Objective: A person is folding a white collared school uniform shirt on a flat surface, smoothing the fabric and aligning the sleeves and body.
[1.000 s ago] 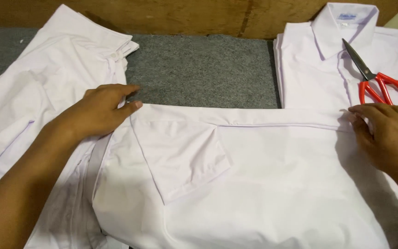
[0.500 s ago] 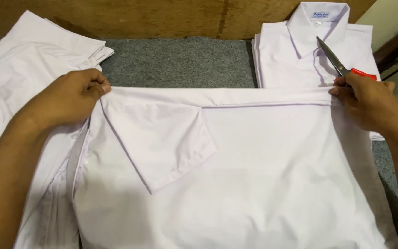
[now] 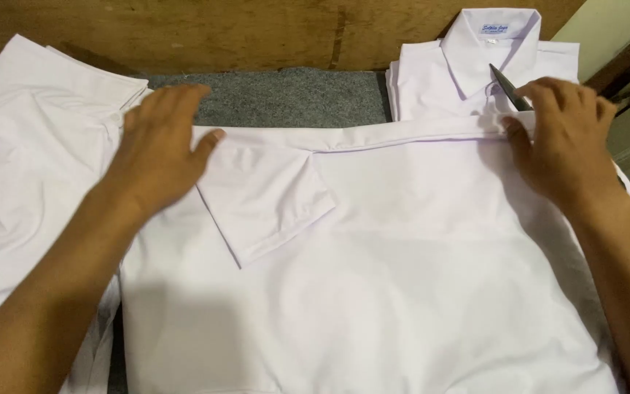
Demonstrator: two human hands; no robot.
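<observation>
While both hands press down on a white shirt point(image 3: 402, 292) spread back-up across the middle of the frame, the garment lies flat at its folded top edge. The left hand point(image 3: 158, 149), at centre left, is open with fingers spread and palm down, gripping nothing; it rests on the shirt's upper left corner, apparently to pin the fold where a short sleeve point(image 3: 264, 201) is turned inward over the back. The right hand point(image 3: 563, 142), at upper right, lies with fingers loosely curled over the opposite end of the same edge; whether it pinches the cloth or only weighs on it cannot be told. Just above its fingertips, a dark scissor blade point(image 3: 508, 91) pokes out, lying on a neatly folded white shirt point(image 3: 468, 80) with its collar up, seemingly a finished piece set aside. A heap of loose white shirts point(image 3: 30, 153) fills the left of the frame. Grey fabric point(image 3: 293, 98) covers the work surface, backed by a wooden board point(image 3: 257, 36) along the top.
</observation>
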